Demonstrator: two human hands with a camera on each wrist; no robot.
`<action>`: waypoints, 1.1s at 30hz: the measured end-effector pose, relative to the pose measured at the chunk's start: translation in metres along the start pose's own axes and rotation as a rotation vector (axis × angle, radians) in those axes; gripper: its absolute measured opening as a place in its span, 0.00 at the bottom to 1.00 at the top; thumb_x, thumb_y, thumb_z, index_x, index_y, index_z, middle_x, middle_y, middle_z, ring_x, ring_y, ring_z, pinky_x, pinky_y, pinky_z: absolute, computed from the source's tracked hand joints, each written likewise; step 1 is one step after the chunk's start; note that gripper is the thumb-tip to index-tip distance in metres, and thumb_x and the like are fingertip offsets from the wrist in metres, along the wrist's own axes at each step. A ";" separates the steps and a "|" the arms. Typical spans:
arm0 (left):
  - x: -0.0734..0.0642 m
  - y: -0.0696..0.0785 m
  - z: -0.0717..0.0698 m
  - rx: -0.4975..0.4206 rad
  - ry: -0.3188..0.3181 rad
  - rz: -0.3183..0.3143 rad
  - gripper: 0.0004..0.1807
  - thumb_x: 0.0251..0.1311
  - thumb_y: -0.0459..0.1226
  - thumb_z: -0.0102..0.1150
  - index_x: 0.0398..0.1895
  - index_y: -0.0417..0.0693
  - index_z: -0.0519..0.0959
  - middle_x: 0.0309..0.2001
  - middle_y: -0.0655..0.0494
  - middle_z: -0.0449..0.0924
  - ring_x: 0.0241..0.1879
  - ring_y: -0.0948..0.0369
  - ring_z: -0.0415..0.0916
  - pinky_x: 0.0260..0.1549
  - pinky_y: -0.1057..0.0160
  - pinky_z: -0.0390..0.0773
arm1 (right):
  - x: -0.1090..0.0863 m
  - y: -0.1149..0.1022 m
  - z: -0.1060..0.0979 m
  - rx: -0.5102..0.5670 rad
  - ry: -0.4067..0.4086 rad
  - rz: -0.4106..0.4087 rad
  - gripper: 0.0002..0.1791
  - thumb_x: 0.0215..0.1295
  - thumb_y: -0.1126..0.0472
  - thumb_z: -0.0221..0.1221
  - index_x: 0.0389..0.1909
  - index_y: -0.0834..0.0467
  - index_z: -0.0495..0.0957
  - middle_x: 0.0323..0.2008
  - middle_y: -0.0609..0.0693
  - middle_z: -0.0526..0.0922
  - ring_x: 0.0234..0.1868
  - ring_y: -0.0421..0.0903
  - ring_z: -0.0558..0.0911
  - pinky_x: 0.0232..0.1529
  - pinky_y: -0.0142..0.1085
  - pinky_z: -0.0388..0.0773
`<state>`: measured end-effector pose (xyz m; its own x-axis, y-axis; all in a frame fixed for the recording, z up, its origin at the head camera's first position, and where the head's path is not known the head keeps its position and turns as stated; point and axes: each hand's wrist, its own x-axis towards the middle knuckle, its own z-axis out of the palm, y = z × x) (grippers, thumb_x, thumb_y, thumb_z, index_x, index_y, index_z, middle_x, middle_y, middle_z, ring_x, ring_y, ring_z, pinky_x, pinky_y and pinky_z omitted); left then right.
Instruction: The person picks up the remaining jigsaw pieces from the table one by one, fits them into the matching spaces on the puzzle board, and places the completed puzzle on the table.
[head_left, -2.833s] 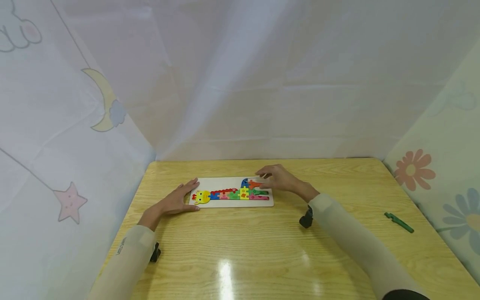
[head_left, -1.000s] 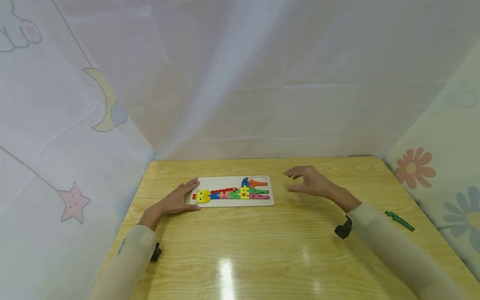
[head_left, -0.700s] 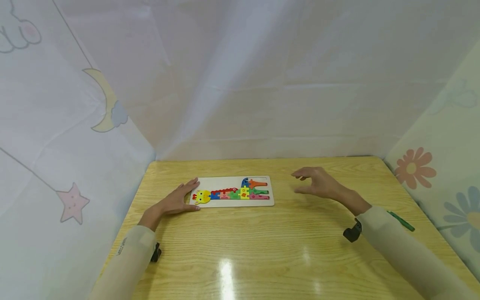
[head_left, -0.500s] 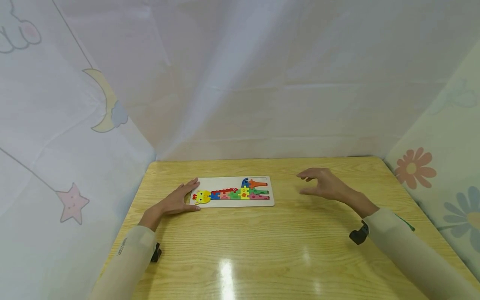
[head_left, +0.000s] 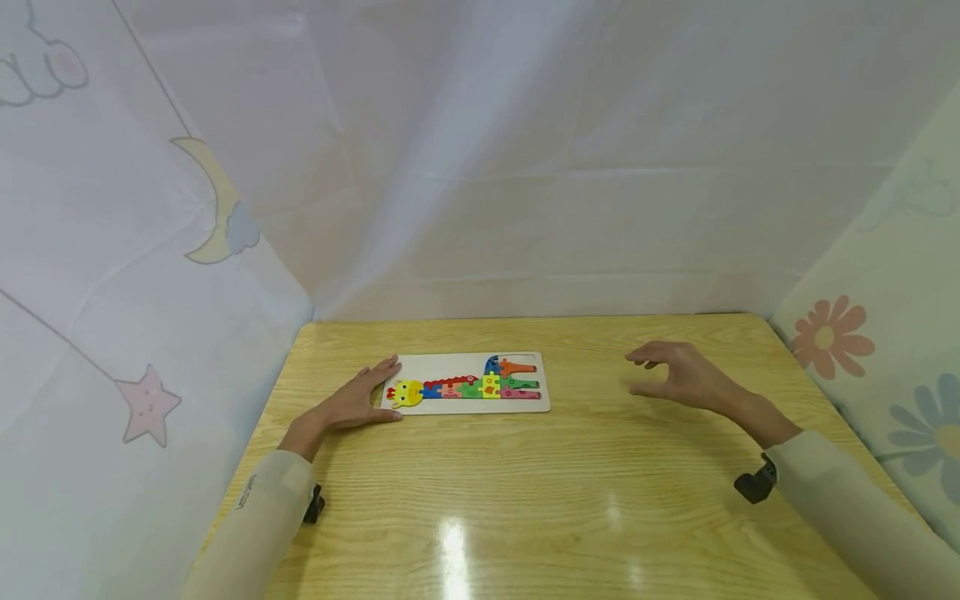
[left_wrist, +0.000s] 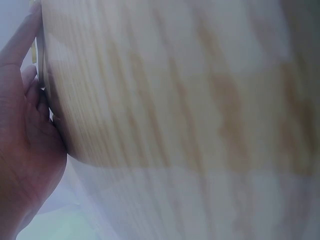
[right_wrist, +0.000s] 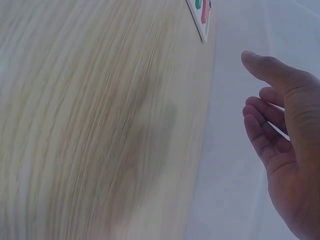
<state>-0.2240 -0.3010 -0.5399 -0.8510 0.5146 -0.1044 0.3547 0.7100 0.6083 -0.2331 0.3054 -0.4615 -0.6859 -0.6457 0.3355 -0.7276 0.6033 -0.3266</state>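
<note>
A white giraffe puzzle board (head_left: 442,365) lies flat at the back of the table, its coloured pieces laid in a row from yellow head to three legs. Above the orange leg, a pale outlined recess shows at the upper right. My left hand (head_left: 351,402) rests at the board's left end, fingers at the upper corner and thumb along the lower edge. My right hand (head_left: 686,377) hovers over the table to the right of the board, thumb and fingers apart and holding nothing. In the right wrist view a corner of the puzzle board (right_wrist: 202,25) shows beyond the hand.
The wooden table (head_left: 525,500) has white cloth walls (head_left: 600,208) behind it and on both sides. Black wrist cameras (head_left: 756,481) are strapped to my wrists. My right sleeve (head_left: 855,508) covers part of the table's right side.
My right hand has left the orange leg and moved steadily right. The green piece at the table's right is now hidden behind my sleeve. My left hand and the puzzle board stay put.
</note>
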 end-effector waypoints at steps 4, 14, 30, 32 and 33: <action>0.001 -0.002 0.001 0.008 0.005 0.007 0.57 0.63 0.55 0.74 0.86 0.42 0.53 0.86 0.44 0.43 0.84 0.43 0.44 0.82 0.37 0.38 | -0.008 0.004 -0.005 -0.034 0.008 -0.007 0.27 0.50 0.61 0.82 0.53 0.63 0.87 0.49 0.57 0.89 0.40 0.48 0.88 0.38 0.39 0.88; 0.002 -0.006 0.002 0.018 0.009 0.017 0.58 0.62 0.54 0.75 0.86 0.41 0.53 0.86 0.44 0.44 0.84 0.42 0.44 0.82 0.37 0.38 | -0.026 0.016 -0.014 -0.075 0.021 -0.013 0.29 0.47 0.62 0.83 0.53 0.63 0.87 0.49 0.56 0.89 0.38 0.47 0.88 0.36 0.38 0.88; 0.002 -0.003 0.000 0.014 0.009 0.027 0.58 0.62 0.54 0.75 0.86 0.41 0.53 0.86 0.43 0.44 0.84 0.42 0.44 0.81 0.36 0.38 | -0.060 0.029 -0.025 -0.120 -0.005 0.083 0.29 0.48 0.59 0.83 0.53 0.61 0.87 0.49 0.57 0.89 0.38 0.55 0.88 0.33 0.41 0.87; 0.002 -0.003 0.000 0.018 0.007 0.031 0.58 0.62 0.55 0.74 0.86 0.42 0.52 0.86 0.44 0.44 0.84 0.43 0.44 0.82 0.37 0.38 | -0.064 0.031 -0.026 -0.123 -0.004 0.090 0.29 0.48 0.59 0.83 0.53 0.62 0.87 0.49 0.57 0.89 0.38 0.55 0.88 0.33 0.41 0.87; 0.002 -0.003 0.000 0.017 0.006 0.031 0.58 0.62 0.55 0.74 0.86 0.41 0.52 0.86 0.44 0.44 0.84 0.43 0.44 0.82 0.37 0.38 | -0.067 0.032 -0.027 -0.126 -0.002 0.094 0.29 0.48 0.59 0.83 0.53 0.62 0.87 0.49 0.57 0.89 0.37 0.55 0.88 0.33 0.42 0.88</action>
<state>-0.2268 -0.3020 -0.5422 -0.8419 0.5336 -0.0811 0.3873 0.7019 0.5977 -0.2107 0.3802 -0.4705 -0.7511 -0.5847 0.3066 -0.6557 0.7148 -0.2431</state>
